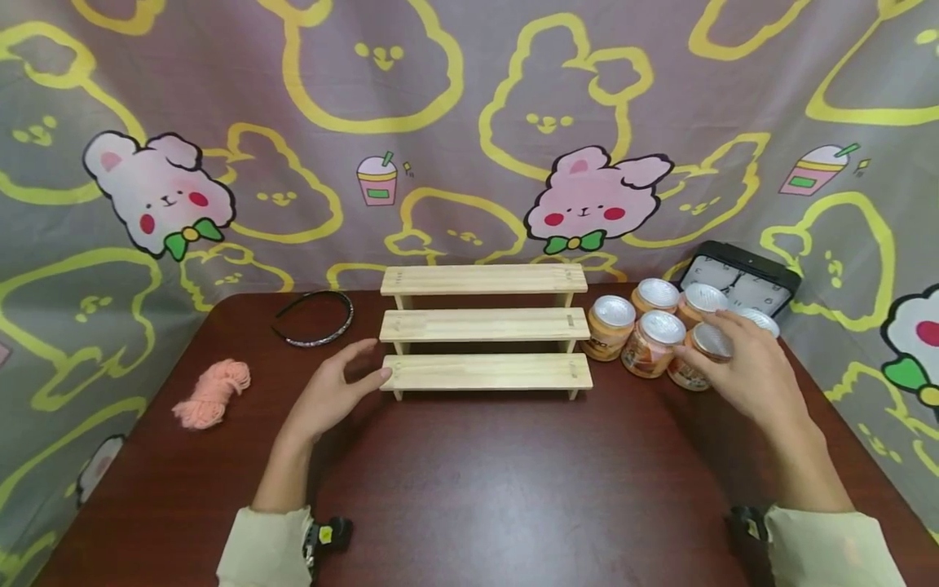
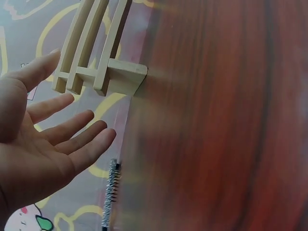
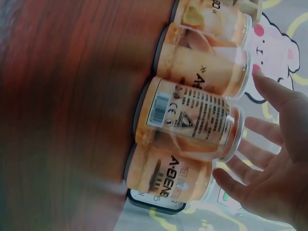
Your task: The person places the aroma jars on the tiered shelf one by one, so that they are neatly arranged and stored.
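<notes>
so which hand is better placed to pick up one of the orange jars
The right hand. It hovers open right over the cluster of jars at the right end of the wooden stepped shelf, fingers spread at a lid. The left hand is open at the shelf's left end, far from the jars.

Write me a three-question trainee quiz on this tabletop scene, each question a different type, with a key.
1. True or false: the left hand grips the wooden tiered shelf.
2. Which lies nearest the pink yarn bundle? A) headband B) clock C) cans
3. Fill in: the right hand reaches over the front ____ with open fingers.

Key: 1 false, its fingers are straight beside the lowest step; 2 A; 3 can.
</notes>
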Tool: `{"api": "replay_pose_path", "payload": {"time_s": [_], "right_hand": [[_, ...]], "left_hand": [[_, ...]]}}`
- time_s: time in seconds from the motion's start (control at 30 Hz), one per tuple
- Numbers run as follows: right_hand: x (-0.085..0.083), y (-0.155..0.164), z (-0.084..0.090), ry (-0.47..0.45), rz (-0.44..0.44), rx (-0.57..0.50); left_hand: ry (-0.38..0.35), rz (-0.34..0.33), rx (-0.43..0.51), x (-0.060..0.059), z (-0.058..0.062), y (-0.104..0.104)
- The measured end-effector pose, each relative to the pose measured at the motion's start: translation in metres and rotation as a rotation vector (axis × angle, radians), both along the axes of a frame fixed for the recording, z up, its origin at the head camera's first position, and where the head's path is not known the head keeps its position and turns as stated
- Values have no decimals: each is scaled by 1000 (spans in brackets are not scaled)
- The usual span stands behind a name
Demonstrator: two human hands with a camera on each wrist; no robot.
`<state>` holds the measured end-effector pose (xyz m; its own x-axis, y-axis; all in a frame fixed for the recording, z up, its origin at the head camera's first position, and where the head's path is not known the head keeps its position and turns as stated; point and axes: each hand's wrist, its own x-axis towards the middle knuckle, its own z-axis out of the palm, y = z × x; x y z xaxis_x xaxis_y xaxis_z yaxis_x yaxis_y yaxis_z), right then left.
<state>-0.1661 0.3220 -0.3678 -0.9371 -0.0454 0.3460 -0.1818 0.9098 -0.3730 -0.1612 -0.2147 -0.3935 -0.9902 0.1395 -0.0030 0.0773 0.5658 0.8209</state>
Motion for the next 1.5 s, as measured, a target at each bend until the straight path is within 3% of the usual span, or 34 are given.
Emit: {"api": "replay_pose_path", "payload": {"time_s": [0.13,0.4,0.67,1.0,1.23,1.5], "right_hand": [[0,3,-4,5,19,-14],[0,5,-5,-26,-55,-1],[1,13,-2,-81,-88,-29],[1,16,-10,-17,-173,-120],[3,19,-9,-64,-208,-196],[4,21,-2,-75,-214,-200]], "left_hand": [[-34,3,33,1,-3,-3],[-115,7,106,1,-8,-5],[-137,24,231,-3,-18,-1],[-174,48,361,-6,-24,3],[-167,44,373,-7,-23,3],[-163,48,367,-6,-21,5]]}}
